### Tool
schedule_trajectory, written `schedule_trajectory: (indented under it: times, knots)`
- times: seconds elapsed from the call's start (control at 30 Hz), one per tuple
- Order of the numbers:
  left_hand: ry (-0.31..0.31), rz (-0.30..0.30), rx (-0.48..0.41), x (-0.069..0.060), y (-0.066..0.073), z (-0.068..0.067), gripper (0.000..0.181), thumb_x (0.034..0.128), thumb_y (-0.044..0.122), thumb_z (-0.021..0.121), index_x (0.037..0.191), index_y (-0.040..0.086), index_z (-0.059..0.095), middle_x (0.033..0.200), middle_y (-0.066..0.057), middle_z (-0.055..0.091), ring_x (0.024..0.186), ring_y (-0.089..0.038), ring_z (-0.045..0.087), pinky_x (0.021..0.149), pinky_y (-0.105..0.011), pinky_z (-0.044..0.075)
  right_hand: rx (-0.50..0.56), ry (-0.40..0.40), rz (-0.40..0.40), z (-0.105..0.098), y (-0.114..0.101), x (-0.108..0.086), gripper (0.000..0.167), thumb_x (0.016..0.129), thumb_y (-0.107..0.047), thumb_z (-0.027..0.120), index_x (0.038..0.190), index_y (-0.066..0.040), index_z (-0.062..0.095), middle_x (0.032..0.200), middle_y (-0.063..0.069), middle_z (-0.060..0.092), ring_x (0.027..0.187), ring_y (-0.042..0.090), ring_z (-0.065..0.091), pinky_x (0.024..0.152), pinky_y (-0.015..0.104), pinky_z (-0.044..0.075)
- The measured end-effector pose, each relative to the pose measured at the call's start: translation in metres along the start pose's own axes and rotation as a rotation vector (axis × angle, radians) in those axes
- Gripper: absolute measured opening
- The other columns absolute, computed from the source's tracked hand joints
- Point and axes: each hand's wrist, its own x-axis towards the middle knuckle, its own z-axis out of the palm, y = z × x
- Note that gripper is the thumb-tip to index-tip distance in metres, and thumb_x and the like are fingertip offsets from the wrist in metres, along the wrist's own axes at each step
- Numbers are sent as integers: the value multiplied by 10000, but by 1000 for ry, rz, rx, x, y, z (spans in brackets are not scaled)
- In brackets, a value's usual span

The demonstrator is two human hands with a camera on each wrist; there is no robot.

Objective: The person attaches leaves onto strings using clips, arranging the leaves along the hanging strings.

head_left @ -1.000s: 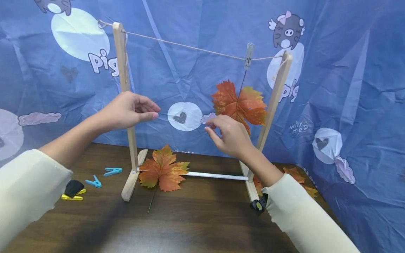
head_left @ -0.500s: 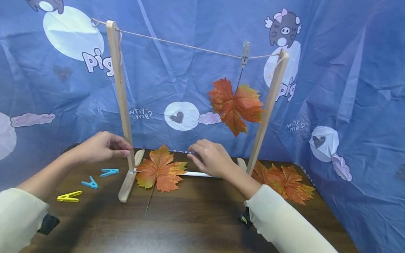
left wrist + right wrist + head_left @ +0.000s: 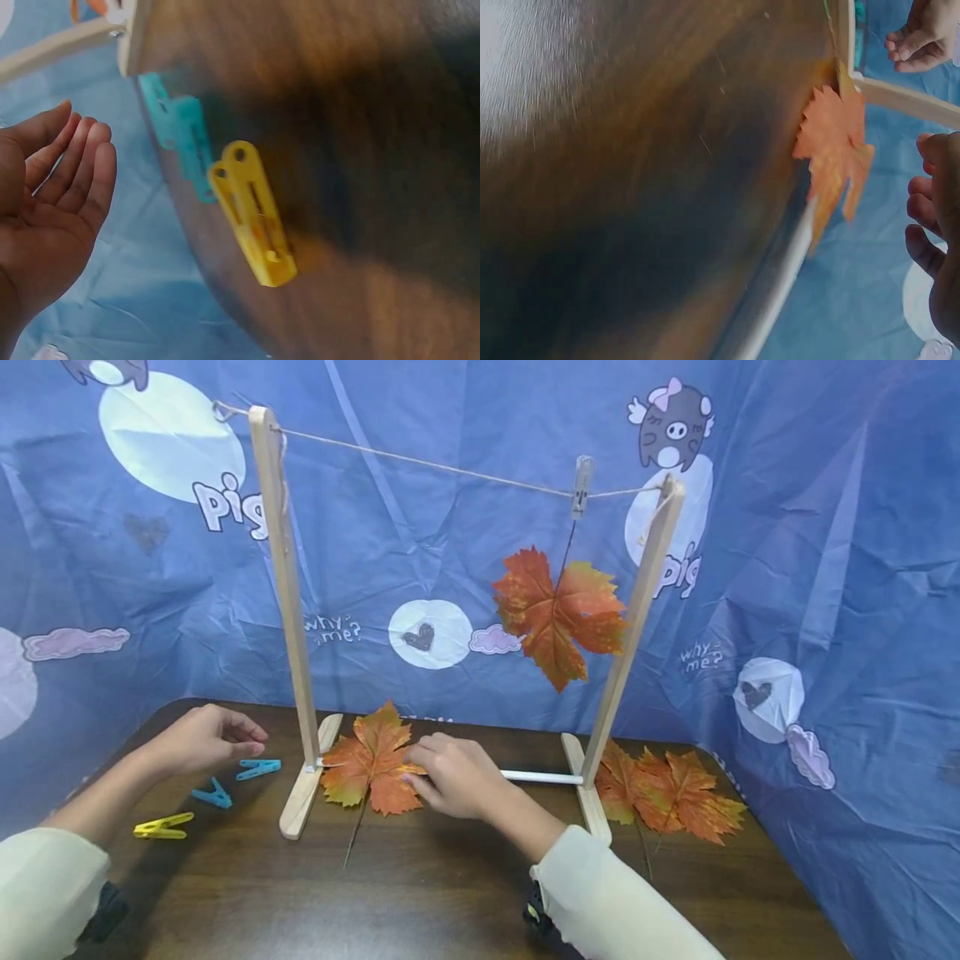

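My left hand (image 3: 206,739) hovers, fingers loosely bent and holding nothing, just behind and left of two blue clothespins (image 3: 258,768) (image 3: 213,794). A yellow clothespin (image 3: 163,827) lies nearer the front; the left wrist view shows it beside the blue ones, with my left hand (image 3: 60,187) off to the side. My right hand (image 3: 457,775) is over the right edge of an orange leaf (image 3: 371,760), whose stem points to the front. In the right wrist view, a gap shows between the leaf (image 3: 832,142) and my right hand (image 3: 937,217), its fingers loosely bent.
A wooden frame with a left post (image 3: 285,585), a right post (image 3: 636,627) and a white bottom bar (image 3: 542,777) stands on the table (image 3: 420,893). From its string (image 3: 420,463), a clear clothespin (image 3: 581,487) holds a leaf (image 3: 558,614). More leaves (image 3: 686,793) lie at the right.
Both hands have come down from between the posts. The left moved left toward the blue clothespins, the right moved left to the leaf on the table.
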Motion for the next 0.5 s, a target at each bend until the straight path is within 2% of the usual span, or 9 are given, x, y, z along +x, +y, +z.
schedule_trajectory:
  times: [0.13, 0.27, 0.4, 0.5]
  knots:
    - [10, -9, 9, 0, -16, 5, 239, 931, 165, 750, 1062, -35, 744, 918, -45, 756, 825, -166, 684, 716, -372, 535, 16, -63, 5, 12, -9, 3, 244, 1013, -341, 646, 1147, -154, 729, 1045, -33, 705, 946, 138, 670, 734, 319, 567]
    - [4, -18, 13, 3, -28, 9, 275, 899, 175, 786, 1066, -38, 739, 967, -99, 759, 863, -225, 697, 749, -426, 550, 15, -115, -2, 21, -15, 4, 274, 1011, -368, 644, 1179, -166, 722, 1087, -40, 699, 963, 118, 672, 757, 303, 573]
    - [-20, -49, -12, 5, -38, 12, 332, 876, 175, 808, 1109, -47, 726, 1057, -167, 744, 927, -293, 702, 801, -500, 558, 17, -171, -5, 27, -19, 5, 289, 1002, -392, 652, 1199, -189, 716, 1097, -63, 683, 1007, 101, 660, 805, 280, 563]
    - [-55, -85, -50, 7, -43, 15, 355, 864, 134, 813, 1138, -65, 707, 1091, -202, 727, 964, -331, 697, 810, -512, 569, 29, -216, -13, 32, -23, 7, 294, 1004, -399, 650, 1206, -194, 709, 1080, -68, 666, 1004, 95, 647, 836, 264, 545]
